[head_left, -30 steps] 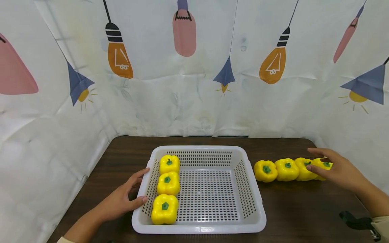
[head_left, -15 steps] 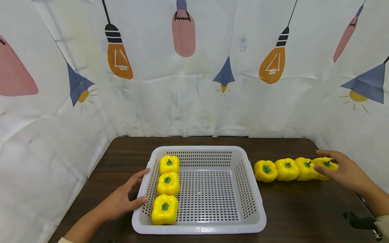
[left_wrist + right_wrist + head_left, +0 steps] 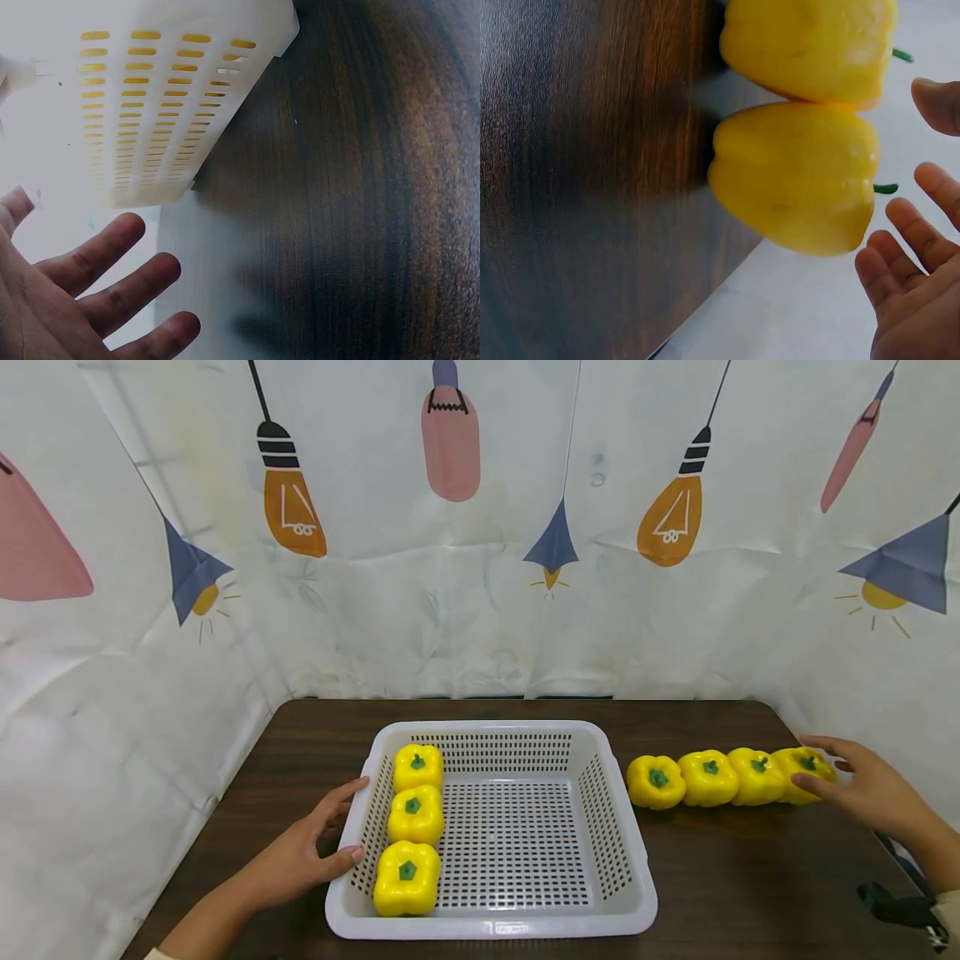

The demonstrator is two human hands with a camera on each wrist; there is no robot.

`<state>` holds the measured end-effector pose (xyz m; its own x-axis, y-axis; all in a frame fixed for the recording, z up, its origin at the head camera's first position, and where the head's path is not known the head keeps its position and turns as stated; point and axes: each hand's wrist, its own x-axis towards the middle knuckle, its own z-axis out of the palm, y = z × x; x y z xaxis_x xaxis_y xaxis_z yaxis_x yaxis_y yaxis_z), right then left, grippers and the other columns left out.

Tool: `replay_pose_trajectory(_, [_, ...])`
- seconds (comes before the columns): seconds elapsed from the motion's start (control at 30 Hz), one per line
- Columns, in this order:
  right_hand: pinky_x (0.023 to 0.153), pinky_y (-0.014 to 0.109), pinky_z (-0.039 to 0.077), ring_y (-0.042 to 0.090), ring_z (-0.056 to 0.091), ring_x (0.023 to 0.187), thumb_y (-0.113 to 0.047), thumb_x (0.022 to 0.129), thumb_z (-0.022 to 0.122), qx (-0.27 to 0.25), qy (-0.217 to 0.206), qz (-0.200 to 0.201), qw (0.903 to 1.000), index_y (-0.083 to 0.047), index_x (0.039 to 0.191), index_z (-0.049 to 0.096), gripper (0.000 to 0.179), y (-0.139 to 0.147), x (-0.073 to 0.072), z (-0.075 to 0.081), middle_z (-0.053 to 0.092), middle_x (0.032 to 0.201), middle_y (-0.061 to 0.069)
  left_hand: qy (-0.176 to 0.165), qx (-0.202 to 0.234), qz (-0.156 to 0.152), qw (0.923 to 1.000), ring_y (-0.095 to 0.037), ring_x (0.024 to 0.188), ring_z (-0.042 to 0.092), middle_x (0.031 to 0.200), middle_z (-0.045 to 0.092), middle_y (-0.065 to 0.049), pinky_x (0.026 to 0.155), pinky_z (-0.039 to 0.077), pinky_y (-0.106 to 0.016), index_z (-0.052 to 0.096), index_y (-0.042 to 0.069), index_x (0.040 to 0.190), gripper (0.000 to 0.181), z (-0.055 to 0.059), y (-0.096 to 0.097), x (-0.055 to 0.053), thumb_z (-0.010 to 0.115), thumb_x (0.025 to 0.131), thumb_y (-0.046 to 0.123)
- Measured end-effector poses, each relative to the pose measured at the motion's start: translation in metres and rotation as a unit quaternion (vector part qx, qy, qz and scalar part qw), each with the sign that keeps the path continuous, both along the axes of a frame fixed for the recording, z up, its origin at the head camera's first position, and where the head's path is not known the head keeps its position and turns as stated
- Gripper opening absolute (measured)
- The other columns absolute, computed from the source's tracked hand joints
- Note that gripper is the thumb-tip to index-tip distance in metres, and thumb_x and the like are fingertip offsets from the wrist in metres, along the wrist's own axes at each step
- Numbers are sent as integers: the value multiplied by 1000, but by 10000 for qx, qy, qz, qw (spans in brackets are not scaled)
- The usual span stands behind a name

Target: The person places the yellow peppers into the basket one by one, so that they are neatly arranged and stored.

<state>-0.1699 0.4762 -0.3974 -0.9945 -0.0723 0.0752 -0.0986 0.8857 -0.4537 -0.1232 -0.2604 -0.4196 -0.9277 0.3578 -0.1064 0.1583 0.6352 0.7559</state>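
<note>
A white perforated plastic basket (image 3: 495, 928) stands mid-table with three yellow bell peppers (image 3: 416, 814) lined up along its left side. My left hand (image 3: 303, 852) is at the basket's left rim, fingers and thumb spread along it; the left wrist view shows the fingers extended below the slotted wall (image 3: 142, 112). To the right of the basket, several more yellow bell peppers form a row, green stems up. My right hand (image 3: 873, 785) is at the row's far right pepper (image 3: 806, 767), thumb and fingers spread around its stem end. In the right wrist view that pepper (image 3: 795, 180) stands on the table, fingertips close beside it.
The dark wood-grain table (image 3: 720, 877) has its right edge just under my right forearm. A white cloth (image 3: 480, 627) printed with lamps hangs behind and on both sides. A black strap-like piece (image 3: 892, 906) sticks out near my right sleeve.
My right hand has moved right along the row, from over the two rightmost peppers to the outer side of the last one. The left hand, basket and peppers stay put.
</note>
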Motion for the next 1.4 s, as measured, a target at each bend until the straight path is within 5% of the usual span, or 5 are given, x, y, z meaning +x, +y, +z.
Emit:
replay_pose_trajectory(0.33, [87,80,36,76,32,116,-34,102,64,5,-540,23,9985,14,155,17,85,10,-3,-5,17,148,51,-5,43,3,10000,-40,126,54,144,49,-20,91,54,-58,20,38,160,82,-2,-1,0,70,95,38])
replay_pose_trajectory(0.97, [77,55,53,62,42,116,-9,95,68,-104,-657,211,9976,20,149,23,76,23,-11,-13,30,139,48,-43,61,-5,10000,-39,125,54,145,49,-20,92,53,-59,20,36,160,81,-1,-1,1,69,96,38])
replay_pose_trajectory(1.2, [83,71,47,70,34,118,-10,93,68,9,-618,28,9981,17,150,24,78,26,-9,-16,28,140,50,-46,18,16,10000,-39,126,54,145,49,-20,92,53,-59,20,37,160,82,0,0,1,70,95,39])
replay_pose_trajectory(1.4, [79,66,52,72,33,116,-15,96,69,-129,-575,7,9983,16,151,23,78,31,-6,-14,25,141,51,-90,60,33,9999,-39,126,54,145,49,-19,91,54,-56,21,37,160,82,0,0,1,70,95,38])
